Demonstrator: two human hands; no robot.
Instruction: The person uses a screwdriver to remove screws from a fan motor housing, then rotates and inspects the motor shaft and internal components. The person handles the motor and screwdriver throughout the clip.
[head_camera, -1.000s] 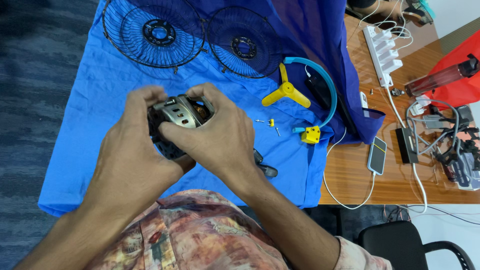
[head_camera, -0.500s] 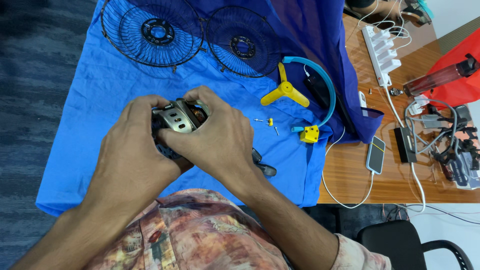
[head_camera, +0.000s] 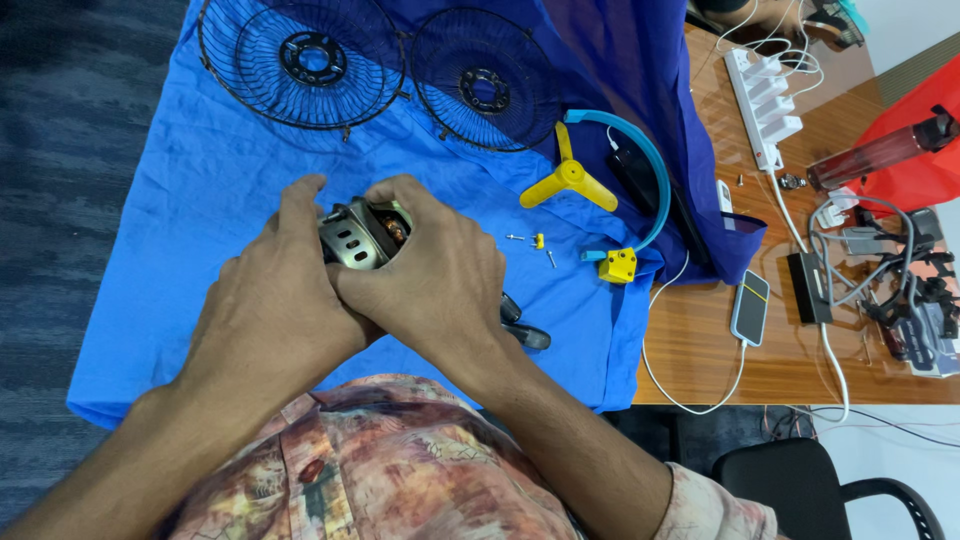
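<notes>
Motor (head_camera: 362, 236) lower now, shaft end toward grilles (head_camera: 300, 60)

A wooden bench (head_camera: 700, 350) carries a blue cloth (head_camera: 190, 190) over its left part; on bare wood lie a white power strip (head_camera: 765, 95), a phone (head_camera: 750, 307) and tangled cables (head_camera: 860, 260).

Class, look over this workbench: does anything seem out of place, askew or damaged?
Nothing looks damaged. The fan lies in pieces: two black wire fan guards and a yellow three-blade propeller lie loose on the rumpled blue cloth, while both hands grip the metal motor.
</notes>
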